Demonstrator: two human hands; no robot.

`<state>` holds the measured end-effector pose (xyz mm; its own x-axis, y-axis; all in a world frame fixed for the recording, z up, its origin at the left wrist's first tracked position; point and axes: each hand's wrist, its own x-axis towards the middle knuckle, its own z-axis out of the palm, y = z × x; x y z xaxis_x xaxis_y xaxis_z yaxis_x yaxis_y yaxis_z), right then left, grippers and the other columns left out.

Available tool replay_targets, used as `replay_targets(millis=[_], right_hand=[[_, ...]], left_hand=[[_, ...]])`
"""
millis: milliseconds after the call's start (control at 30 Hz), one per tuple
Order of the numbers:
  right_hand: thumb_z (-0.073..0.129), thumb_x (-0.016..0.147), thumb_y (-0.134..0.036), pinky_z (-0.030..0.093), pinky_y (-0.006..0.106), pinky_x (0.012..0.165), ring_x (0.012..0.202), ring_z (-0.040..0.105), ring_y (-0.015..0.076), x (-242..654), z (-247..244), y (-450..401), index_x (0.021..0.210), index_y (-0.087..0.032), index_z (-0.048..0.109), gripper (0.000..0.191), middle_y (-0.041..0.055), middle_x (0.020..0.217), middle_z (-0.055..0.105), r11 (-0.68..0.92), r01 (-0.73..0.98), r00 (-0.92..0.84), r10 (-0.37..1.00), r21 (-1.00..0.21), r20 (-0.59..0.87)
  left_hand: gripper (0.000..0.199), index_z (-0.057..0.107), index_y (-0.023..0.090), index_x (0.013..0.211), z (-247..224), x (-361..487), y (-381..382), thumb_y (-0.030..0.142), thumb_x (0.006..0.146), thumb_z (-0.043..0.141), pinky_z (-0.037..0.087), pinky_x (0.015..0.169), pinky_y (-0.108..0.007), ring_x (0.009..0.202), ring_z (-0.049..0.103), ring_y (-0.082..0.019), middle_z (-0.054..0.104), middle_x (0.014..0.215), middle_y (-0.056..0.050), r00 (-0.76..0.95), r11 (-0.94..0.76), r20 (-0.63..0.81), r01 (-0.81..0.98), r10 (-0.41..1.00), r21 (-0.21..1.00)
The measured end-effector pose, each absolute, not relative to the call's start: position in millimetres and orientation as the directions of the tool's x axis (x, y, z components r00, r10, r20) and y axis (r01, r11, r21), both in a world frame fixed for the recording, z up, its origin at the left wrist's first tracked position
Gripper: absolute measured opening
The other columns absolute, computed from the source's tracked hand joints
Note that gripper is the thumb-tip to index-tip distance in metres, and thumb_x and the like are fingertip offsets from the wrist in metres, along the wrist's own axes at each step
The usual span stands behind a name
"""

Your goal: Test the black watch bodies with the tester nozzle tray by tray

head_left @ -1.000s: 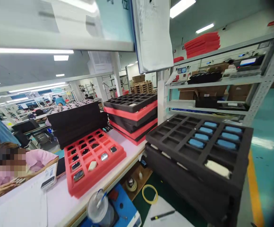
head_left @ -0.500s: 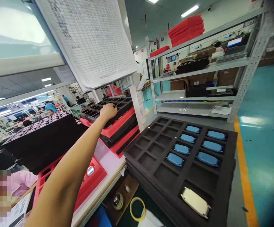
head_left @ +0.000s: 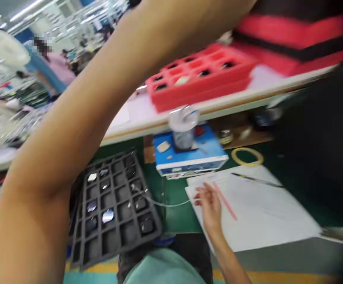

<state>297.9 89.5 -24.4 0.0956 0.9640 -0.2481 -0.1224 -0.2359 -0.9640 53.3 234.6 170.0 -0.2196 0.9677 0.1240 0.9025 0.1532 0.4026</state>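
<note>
My left arm reaches across the view from the lower left to the top right; its hand is beyond the top edge. Over white paper (head_left: 257, 221) on the green mat is my right hand (head_left: 209, 205), its fingers curled. A thin pale tube (head_left: 168, 205) runs from these fingers leftward to the black compartment tray (head_left: 109, 240), and they seem closed on its end, though blur softens this. Several dark glossy pieces and some shiny ones lie in that tray. A pink strip (head_left: 226, 203) lies on the paper just right of my right hand.
A blue box (head_left: 192, 159) carries a clear cup (head_left: 183, 122) under the shelf edge. Above it sit red foam trays (head_left: 201, 85) with pieces in them. A yellow ring (head_left: 246, 157) and a thin dark stick (head_left: 257, 180) lie to the right. People stand at the far left.
The view has swung left and down, away from the rack and blue pieces. My left hand, earlier on a black tray atop the stack, has left the view; my right hand has come into view.
</note>
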Motion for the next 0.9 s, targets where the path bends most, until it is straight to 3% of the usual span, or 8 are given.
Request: replay_targets(millis=[133,267,367,467,567,667,800,900], right_hand=[[0.076,0.079,-0.044,0.046,0.022,0.052,0.062,0.057,0.0094,284,-60,48,0.122,-0.021,0.056,0.052,-0.0008,0.091,0.061,-0.049,-0.337,0.271,0.952,-0.94,-0.146],[0.073,0.083,-0.037,0.041,0.022,0.051,0.055,0.051,0.0086,277,-47,9,0.11,-0.019,0.063,0.034,-0.0046,0.076,0.054,0.145,-0.242,0.356,0.933,-0.959,0.051],[0.066,0.089,-0.036,0.046,0.025,0.056,0.061,0.058,0.0133,261,-20,-5,0.1,-0.018,0.068,0.021,0.0002,0.075,0.062,0.222,-0.006,0.117,0.969,-0.975,0.219],[0.058,0.095,-0.032,0.052,0.028,0.069,0.078,0.067,0.0174,220,13,-10,0.095,-0.02,0.072,0.018,0.0048,0.088,0.071,0.466,0.254,-0.383,0.853,-0.848,0.354],[0.055,0.098,-0.029,0.053,0.03,0.078,0.093,0.071,0.021,162,38,-15,0.103,-0.021,0.074,0.021,0.0074,0.103,0.073,0.775,0.469,-0.792,0.581,-0.423,0.186],[0.057,0.095,-0.021,0.055,0.033,0.077,0.098,0.071,0.0273,117,47,-17,0.101,-0.013,0.075,0.021,0.0156,0.106,0.072,0.861,0.496,-0.867,0.498,-0.111,-0.012],[0.055,0.089,-0.006,0.055,0.034,0.073,0.094,0.071,0.0292,96,43,-16,0.091,-0.009,0.076,0.022,0.0195,0.1,0.072,0.875,0.482,-0.876,0.479,-0.043,-0.059],[0.054,0.088,-0.003,0.054,0.032,0.07,0.095,0.07,0.028,97,37,-15,0.095,-0.009,0.075,0.023,0.0194,0.103,0.071,0.883,0.466,-0.885,0.464,-0.056,-0.046]], left_hand=[[0.039,0.069,0.023,0.121,76,-18,51,0.047,0.091,0.06,0.046,0.099,-0.044,0.122,0.056,-0.034,0.067,0.123,-0.015,-0.37,0.304,0.109,0.871,0.923,0.385],[0.026,0.074,0.022,0.107,43,-29,-48,0.038,0.092,0.059,0.047,0.096,-0.042,0.112,0.06,-0.033,0.071,0.109,-0.014,-0.336,0.263,0.148,0.892,0.93,0.368],[0.02,0.076,0.021,0.097,38,-32,-78,0.031,0.091,0.06,0.048,0.094,-0.041,0.102,0.064,-0.03,0.072,0.102,-0.012,-0.285,0.206,0.148,0.894,0.947,0.399],[0.02,0.076,0.02,0.099,39,-41,-82,0.028,0.089,0.061,0.049,0.093,-0.04,0.099,0.066,-0.028,0.073,0.102,-0.01,-0.261,0.169,0.153,0.879,0.953,0.445],[0.024,0.075,0.018,0.106,42,-55,-59,0.026,0.09,0.058,0.048,0.097,-0.039,0.103,0.066,-0.027,0.073,0.107,-0.01,-0.279,0.168,0.162,0.855,0.947,0.491],[0.024,0.073,0.017,0.108,44,-65,-17,0.026,0.091,0.058,0.045,0.102,-0.04,0.111,0.064,-0.028,0.072,0.115,-0.012,-0.32,0.192,0.152,0.818,0.935,0.542],[0.02,0.071,0.014,0.094,39,-61,30,0.021,0.076,0.075,0.042,0.104,-0.05,0.12,0.058,-0.038,0.068,0.116,-0.018,-0.372,0.236,0.095,0.745,0.923,0.624],[0.026,0.067,0.017,0.092,32,-54,40,0.01,0.068,0.077,0.04,0.105,-0.051,0.123,0.054,-0.039,0.067,0.111,-0.015,-0.376,0.226,0.06,0.669,0.925,0.708]])
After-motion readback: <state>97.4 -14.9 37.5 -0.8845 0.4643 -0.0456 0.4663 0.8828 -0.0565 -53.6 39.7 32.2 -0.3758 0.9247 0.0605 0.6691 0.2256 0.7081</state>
